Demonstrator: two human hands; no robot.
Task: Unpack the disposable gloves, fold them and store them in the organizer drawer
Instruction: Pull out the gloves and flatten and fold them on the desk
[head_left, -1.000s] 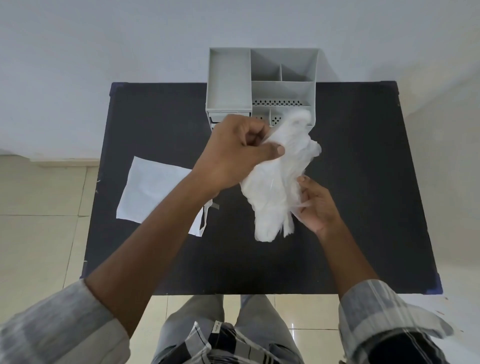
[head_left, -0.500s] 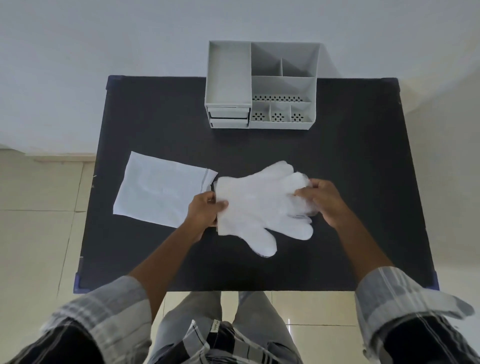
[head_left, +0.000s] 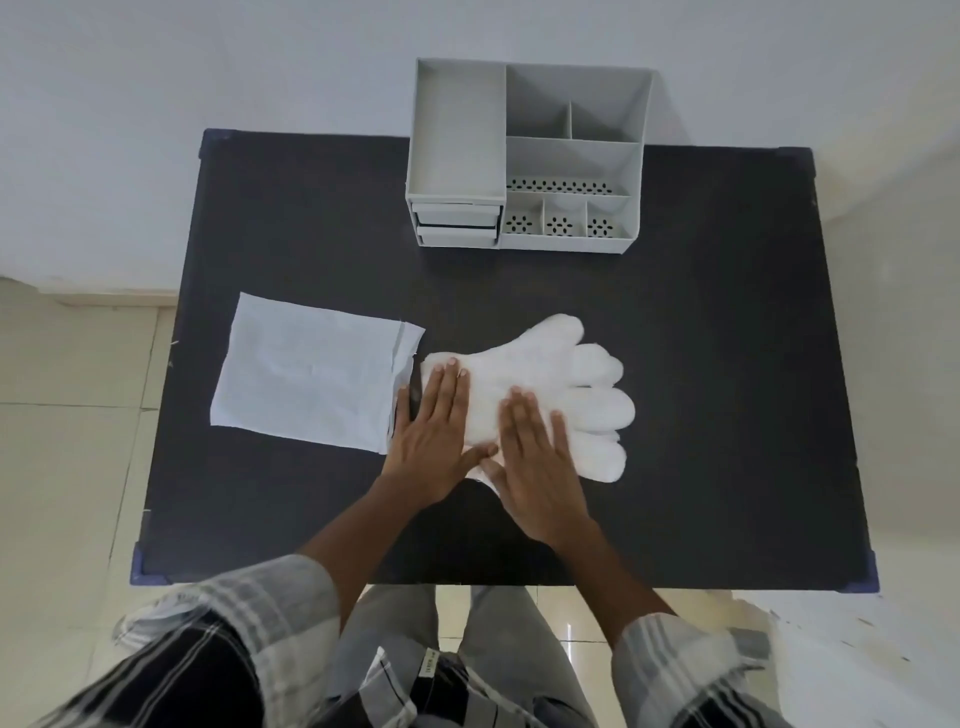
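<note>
1. The left hand (head_left: 435, 431) lies flat and open, palm down, on the wrist end of the white gloves (head_left: 571, 395). It presses on them and its grip is not closed around anything.
2. The right hand (head_left: 535, 467) is flat and open too, pressing the middle of the gloves. The two thumbs almost meet.
3. The gloves lie flat on the black tabletop (head_left: 727, 364), with their fingers pointing to the right.
4. The white packet (head_left: 311, 374) lies flat just left of the gloves, beside the left hand.
5. The grey organizer (head_left: 524, 161) stands at the far edge of the tabletop, well apart from the gloves. Its small drawers (head_left: 457, 224) are at the front left, and they look shut.
</note>
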